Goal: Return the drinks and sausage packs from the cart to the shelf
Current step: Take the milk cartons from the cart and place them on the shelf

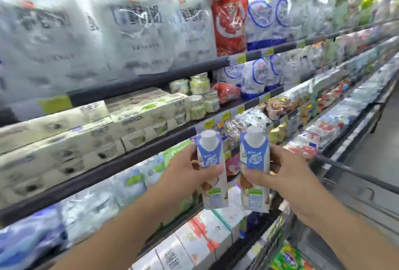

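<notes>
One drink carton in each hand, held up at the shelves

Left hand (190, 170) grips a carton (212, 170); right hand (287, 174) grips another (255, 172). Boxed yogurt packs (138, 118) sit up-left, cart rail (354, 174) just right.

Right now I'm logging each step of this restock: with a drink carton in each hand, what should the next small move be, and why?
Probably carry both cartons forward toward the shelf. The left hand grips one drink carton, the right hand grips the other carton, both upright, held in front of the shelf edge, not yet set down.
</notes>
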`<action>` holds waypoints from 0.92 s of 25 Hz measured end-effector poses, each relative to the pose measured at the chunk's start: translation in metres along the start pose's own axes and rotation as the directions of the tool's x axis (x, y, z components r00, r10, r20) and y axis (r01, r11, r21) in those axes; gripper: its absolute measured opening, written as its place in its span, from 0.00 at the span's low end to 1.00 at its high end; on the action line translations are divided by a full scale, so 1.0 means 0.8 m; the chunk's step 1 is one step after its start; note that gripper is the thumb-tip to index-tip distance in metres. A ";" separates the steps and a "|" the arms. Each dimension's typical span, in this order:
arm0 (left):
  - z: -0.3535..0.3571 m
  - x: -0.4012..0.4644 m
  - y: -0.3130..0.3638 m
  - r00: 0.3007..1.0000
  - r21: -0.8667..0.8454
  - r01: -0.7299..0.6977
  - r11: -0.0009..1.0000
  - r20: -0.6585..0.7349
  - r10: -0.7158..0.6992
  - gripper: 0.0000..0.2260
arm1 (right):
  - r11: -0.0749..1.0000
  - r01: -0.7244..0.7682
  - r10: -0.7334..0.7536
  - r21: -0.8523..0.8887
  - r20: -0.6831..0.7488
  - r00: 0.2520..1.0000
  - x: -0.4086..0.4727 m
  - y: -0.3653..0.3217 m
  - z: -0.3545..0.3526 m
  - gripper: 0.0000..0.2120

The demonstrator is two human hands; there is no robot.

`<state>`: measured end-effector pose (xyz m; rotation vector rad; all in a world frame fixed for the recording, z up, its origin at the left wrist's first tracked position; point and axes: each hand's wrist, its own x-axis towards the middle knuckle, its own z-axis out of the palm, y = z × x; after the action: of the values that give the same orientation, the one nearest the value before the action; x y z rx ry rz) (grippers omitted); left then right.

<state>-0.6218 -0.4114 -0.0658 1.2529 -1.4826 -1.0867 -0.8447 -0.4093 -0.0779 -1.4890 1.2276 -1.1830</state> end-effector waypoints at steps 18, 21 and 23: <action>-0.502 -0.542 -0.030 0.659 0.065 0.219 0.974 -0.745 -0.098 0.17 | 0.982 0.164 -0.185 0.099 0.707 0.683 -0.230 -0.199 0.647 0.20; -0.582 -0.597 -0.046 0.615 0.067 0.257 0.964 -0.781 -0.110 0.17 | 0.981 0.164 -0.185 0.101 0.733 0.655 -0.265 -0.222 0.746 0.20; -0.625 -0.612 -0.054 0.594 0.052 0.269 0.962 -0.795 -0.124 0.16 | 0.982 0.165 -0.182 0.097 0.735 0.653 -0.275 -0.232 0.794 0.20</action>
<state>-0.0786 0.0316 -0.0376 1.7491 -0.7501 -0.3953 -0.2033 -0.1367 -0.0511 -1.8381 0.5025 -0.5553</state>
